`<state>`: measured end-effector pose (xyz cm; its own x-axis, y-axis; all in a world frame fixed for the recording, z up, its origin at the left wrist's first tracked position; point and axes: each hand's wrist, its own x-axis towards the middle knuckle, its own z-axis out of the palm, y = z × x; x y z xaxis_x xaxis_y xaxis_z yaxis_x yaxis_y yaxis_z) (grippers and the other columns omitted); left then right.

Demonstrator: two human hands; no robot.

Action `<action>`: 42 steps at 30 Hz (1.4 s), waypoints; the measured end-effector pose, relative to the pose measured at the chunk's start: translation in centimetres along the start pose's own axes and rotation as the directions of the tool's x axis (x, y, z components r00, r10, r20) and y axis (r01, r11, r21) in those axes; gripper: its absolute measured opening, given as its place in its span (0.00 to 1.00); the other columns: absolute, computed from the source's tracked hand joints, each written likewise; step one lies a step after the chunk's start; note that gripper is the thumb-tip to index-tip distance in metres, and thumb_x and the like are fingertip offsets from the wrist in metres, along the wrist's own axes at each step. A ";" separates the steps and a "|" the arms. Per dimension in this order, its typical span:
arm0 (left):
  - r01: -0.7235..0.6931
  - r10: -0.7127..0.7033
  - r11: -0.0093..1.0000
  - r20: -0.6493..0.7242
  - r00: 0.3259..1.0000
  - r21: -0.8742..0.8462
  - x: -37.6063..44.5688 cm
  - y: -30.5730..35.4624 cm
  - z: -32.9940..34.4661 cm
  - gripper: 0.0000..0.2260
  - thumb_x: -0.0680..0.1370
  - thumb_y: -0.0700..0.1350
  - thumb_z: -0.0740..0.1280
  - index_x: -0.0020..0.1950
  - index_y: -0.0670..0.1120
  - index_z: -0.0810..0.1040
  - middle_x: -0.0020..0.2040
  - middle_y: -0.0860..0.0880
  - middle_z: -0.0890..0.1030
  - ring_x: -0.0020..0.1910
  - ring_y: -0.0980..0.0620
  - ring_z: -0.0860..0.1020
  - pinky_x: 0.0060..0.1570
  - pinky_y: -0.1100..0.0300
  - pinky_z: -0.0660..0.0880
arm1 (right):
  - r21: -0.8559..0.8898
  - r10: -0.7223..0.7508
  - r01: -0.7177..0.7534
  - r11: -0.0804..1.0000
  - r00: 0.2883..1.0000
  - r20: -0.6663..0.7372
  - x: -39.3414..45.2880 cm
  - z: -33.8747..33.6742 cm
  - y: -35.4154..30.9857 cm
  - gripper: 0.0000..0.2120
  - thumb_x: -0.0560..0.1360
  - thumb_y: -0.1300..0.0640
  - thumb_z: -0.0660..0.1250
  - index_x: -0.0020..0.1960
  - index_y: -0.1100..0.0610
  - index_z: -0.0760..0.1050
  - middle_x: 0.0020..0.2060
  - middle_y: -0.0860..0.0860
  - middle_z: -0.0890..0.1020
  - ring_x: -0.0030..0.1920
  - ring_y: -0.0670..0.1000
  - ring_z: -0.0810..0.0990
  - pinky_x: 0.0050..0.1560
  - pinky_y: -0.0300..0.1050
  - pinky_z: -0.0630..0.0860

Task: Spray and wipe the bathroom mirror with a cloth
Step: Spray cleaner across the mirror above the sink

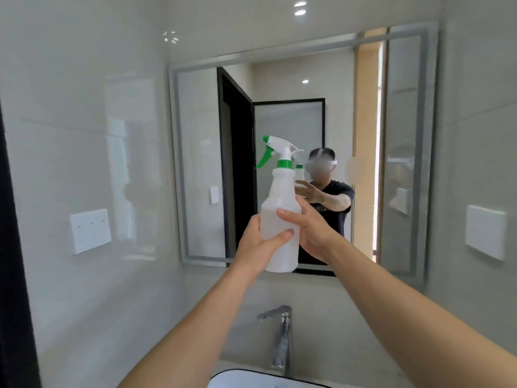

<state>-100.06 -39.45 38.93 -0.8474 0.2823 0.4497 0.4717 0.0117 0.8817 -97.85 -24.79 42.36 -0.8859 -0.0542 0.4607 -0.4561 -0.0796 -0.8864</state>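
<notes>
A chrome faucet (281, 340) stands above a white basin (251, 380), wall switch plate (90, 230) left.

The basin (265, 380) is cut off by the bottom edge, the left hand (258, 245) and right hand (313, 231) hide parts of the spray bottle (279, 208), and the reflected face is blurred.
</notes>
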 end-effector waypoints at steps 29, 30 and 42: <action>-0.410 0.411 0.904 0.019 0.911 0.123 9.9 7.4 -3.8 0.10 0.82 0.54 0.62 0.49 0.50 0.79 0.39 0.55 0.81 0.31 0.59 0.75 0.40 0.60 0.72 | -0.322 -0.102 0.031 0.946 0.973 -0.207 -0.1 -2.0 -0.4 0.12 0.76 0.53 0.71 0.59 0.50 0.77 0.53 0.57 0.84 0.55 0.60 0.83 0.58 0.61 0.80; -0.426 0.423 0.899 0.052 0.905 0.097 10.4 7.6 -4.0 0.09 0.82 0.52 0.63 0.48 0.50 0.80 0.39 0.54 0.81 0.30 0.61 0.74 0.41 0.60 0.71 | -0.316 -0.100 0.033 0.948 0.975 -0.199 0.0 -1.6 0.0 0.11 0.76 0.53 0.71 0.58 0.49 0.78 0.53 0.58 0.83 0.55 0.61 0.83 0.59 0.62 0.79; -0.582 0.576 0.799 0.085 0.813 0.152 13.8 6.3 -6.2 0.06 0.80 0.46 0.67 0.44 0.50 0.79 0.39 0.51 0.83 0.36 0.55 0.80 0.39 0.61 0.76 | -0.383 -0.098 0.020 0.923 0.978 -0.184 1.7 0.6 0.8 0.19 0.72 0.49 0.72 0.61 0.52 0.76 0.52 0.56 0.83 0.55 0.61 0.83 0.59 0.63 0.79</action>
<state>-110.29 -41.46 51.56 -0.3965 0.3177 0.8613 0.9070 -0.0095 0.4210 -99.73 -25.57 42.45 -0.8374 0.1379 0.5289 -0.4716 0.3068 -0.8267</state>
